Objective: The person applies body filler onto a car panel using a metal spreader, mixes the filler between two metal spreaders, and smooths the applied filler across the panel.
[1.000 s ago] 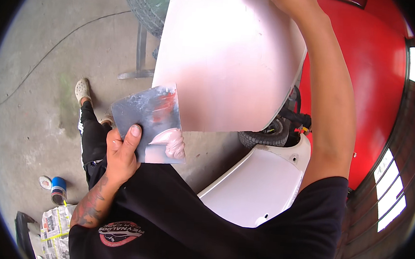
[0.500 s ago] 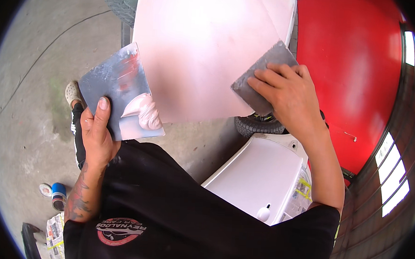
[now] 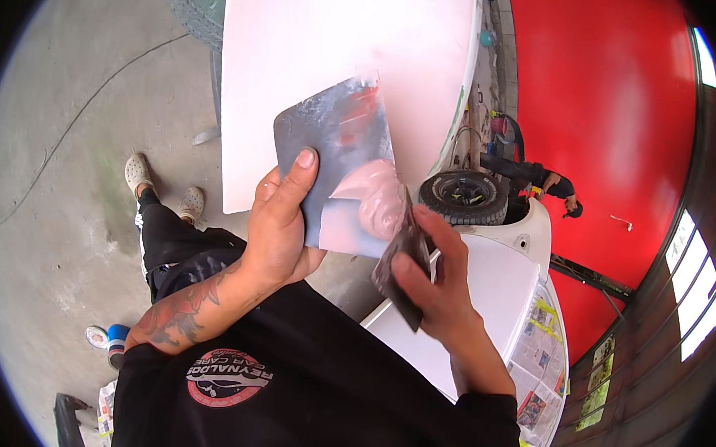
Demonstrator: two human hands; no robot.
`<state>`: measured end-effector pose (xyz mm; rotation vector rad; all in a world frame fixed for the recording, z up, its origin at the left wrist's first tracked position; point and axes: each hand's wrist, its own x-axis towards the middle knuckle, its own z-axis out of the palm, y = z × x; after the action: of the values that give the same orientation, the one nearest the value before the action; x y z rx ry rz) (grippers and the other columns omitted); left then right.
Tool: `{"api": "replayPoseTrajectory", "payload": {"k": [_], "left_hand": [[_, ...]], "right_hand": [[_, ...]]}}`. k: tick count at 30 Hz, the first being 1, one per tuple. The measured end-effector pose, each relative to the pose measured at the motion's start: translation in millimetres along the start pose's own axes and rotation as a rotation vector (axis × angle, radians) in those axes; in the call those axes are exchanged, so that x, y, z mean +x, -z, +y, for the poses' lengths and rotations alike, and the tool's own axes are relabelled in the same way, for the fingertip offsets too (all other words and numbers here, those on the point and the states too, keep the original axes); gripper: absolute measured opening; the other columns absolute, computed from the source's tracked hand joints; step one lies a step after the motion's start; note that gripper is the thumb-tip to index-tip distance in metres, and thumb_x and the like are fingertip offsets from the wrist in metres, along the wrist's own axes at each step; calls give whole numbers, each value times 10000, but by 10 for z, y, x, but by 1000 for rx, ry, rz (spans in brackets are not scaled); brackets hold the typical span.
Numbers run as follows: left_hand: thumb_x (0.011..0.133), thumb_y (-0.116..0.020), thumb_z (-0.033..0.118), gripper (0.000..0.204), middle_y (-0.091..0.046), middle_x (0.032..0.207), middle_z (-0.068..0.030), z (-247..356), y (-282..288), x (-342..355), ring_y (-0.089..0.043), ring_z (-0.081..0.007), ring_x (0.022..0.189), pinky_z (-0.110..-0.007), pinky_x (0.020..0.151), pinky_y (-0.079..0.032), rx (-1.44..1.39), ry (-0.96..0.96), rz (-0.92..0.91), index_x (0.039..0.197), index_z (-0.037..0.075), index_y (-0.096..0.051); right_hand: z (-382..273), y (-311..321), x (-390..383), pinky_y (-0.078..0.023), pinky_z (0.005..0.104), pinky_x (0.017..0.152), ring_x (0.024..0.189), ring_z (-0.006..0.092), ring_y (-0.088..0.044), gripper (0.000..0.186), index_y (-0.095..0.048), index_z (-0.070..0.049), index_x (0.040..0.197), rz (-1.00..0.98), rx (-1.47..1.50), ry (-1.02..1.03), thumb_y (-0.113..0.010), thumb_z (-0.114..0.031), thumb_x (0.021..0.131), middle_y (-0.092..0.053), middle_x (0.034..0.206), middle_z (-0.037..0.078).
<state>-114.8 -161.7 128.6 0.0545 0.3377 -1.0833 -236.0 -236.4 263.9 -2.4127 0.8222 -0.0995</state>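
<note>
My left hand (image 3: 272, 222) grips the lower left edge of a flat grey mixing board (image 3: 318, 135), thumb on top. A thick swirl of pink body filler (image 3: 372, 196) sits toward the board's right side, with a thin pink smear below it and reddish stains above. In my right hand (image 3: 448, 290) is a dark, flat filler spreader (image 3: 408, 272), pinched between thumb and fingers and tilted on edge. Its upper end meets the right edge of the board beside the filler; exact contact is hard to tell. Behind the board lies a large whitish car panel (image 3: 320, 33).
Right of the panel stand a tyre (image 3: 464, 199) and a white body part (image 3: 477, 284) edged with masking newspaper (image 3: 534, 365). Another person (image 3: 553, 182) is beyond, before a red surface (image 3: 603, 99). A blue can (image 3: 118, 344) and a cable (image 3: 60, 131) lie on the floor at left.
My right hand with the spreader has come down from the panel to the board's edge. The board has moved right, toward that hand. More of the tyre and the other person now show.
</note>
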Motion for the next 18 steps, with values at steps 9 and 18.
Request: {"api": "replayPoseTrajectory", "payload": {"k": [9,18], "left_hand": [[988,-511,240,336,-642,1066,-123,484,206,-247,-624,-182,952,-318,839,-492,479,-228,-108,1154,-47,-570],[982,-521,237,347,-624,1126,-117,767,591,-493,-593,-183,1020,-315,912,-447,561,-218,167,1182,-45,-561]], "right_hand": [[-257,799,864,-387,381,850,1075,232,-545,473,-670,-212,1115,188,-1062,678,-709,-21,684,-574,1189,69],[-735,390,3310,-416,396,829,977,243,-603,210,-715,-124,895,41,-1391,803,-535,-69,802,-677,967,58]]}}
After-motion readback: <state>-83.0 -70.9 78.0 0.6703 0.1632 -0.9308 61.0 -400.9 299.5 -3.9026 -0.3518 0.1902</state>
